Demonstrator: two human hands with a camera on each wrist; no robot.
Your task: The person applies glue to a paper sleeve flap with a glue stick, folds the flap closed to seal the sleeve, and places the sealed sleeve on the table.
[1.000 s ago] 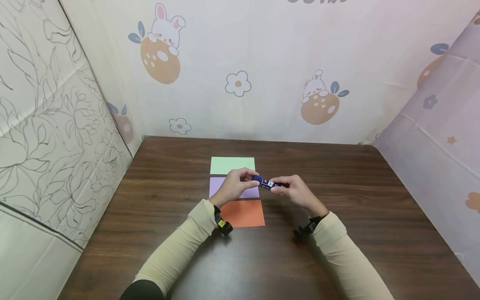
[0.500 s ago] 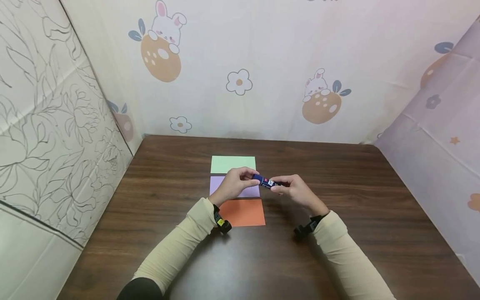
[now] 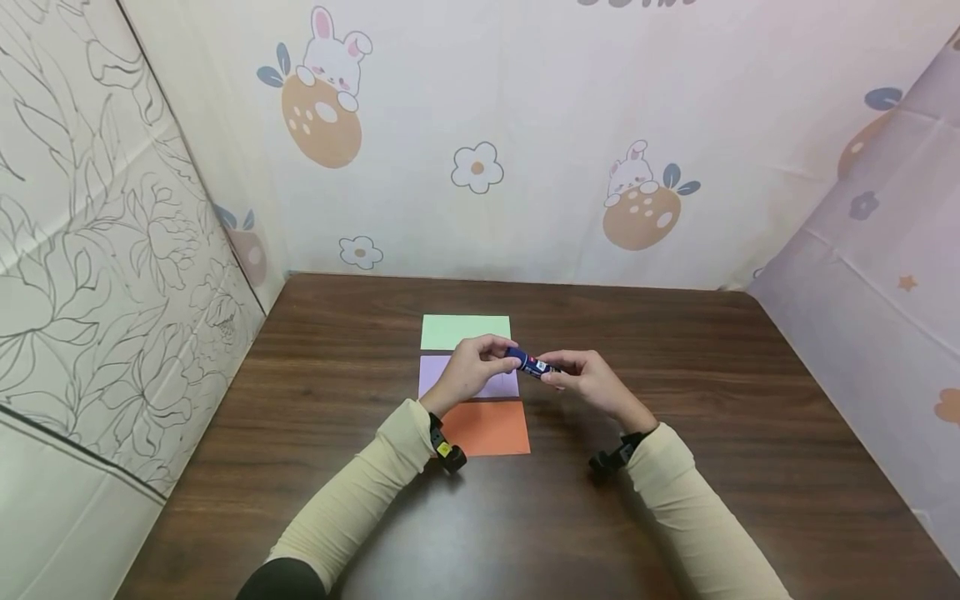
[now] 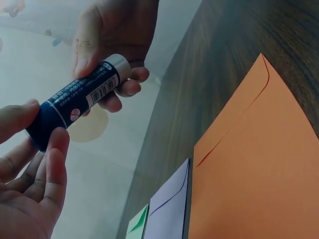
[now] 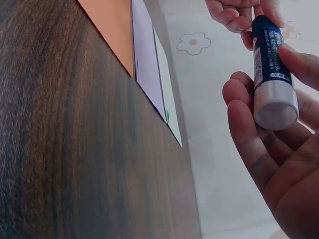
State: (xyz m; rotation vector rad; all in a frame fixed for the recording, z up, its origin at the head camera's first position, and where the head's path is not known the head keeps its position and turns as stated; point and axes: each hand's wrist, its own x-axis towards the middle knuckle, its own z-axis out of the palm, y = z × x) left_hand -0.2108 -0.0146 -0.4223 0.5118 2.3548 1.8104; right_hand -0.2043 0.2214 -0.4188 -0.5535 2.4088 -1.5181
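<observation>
Both hands hold one glue stick [image 3: 532, 364], dark blue with a white end and printed label, above the table. My left hand [image 3: 472, 367] pinches its dark blue end between thumb and fingers. At the other end, my right hand [image 3: 588, 379] grips the barrel near the white base [image 5: 276, 107]. Below lie three envelopes in a column: green [image 3: 465, 332] farthest, purple [image 3: 435, 375] in the middle, partly behind the left hand, and orange [image 3: 491, 427] nearest. In the left wrist view the flap lines of the orange envelope [image 4: 254, 159] and purple envelope [image 4: 169, 209] show.
The dark wooden table [image 3: 675, 517] reaches back to a patterned cloth wall [image 3: 480, 225]. More patterned panels stand at the left [image 3: 97, 250] and right [image 3: 885, 250]. Black wrist cameras sit on both wrists, the left one [image 3: 450, 454] over the orange envelope's edge.
Both hands keep their hold on the glue stick, in nearly the same place. The whole view shifts slightly; the envelopes stay put.
</observation>
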